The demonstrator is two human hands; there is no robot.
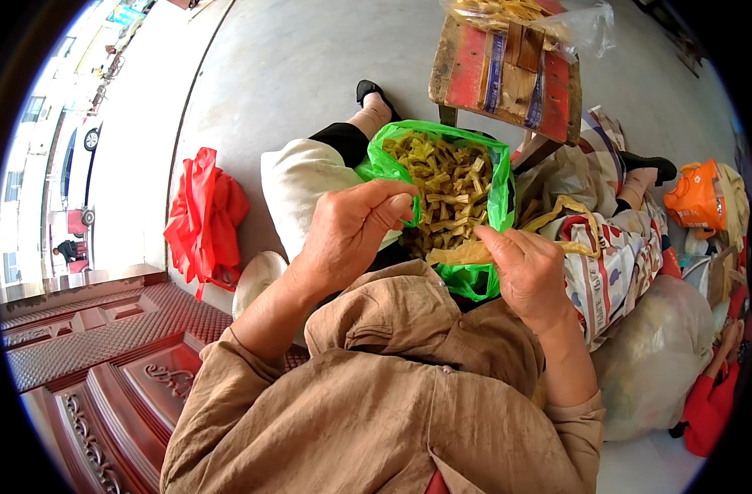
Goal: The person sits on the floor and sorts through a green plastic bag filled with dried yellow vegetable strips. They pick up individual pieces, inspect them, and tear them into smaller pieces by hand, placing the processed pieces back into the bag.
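A bright green plastic bag point(498, 185) stands open between my legs, filled with short yellowish-green knotted pieces point(454, 185). My right hand point(528, 272) is closed at the bag's near right edge, thumb and finger pinching a long, soft yellowish strip point(467, 253). One end of the strip lies over the bag's near side; more of it appears to trail out to the right of the hand. Over the bag's left rim, my left hand point(351, 230) is raised with its fingertips pressed together. Whatever it may hold is too small to make out.
Beyond the bag stands a worn red wooden stool point(467, 70) carrying a wood block point(524, 45) and a clear bag of yellow strips point(508, 12). A red bag point(205, 218) lies at left. Printed sacks point(607, 276), a big translucent bag point(660, 354) and an orange bag point(695, 196) crowd the right.
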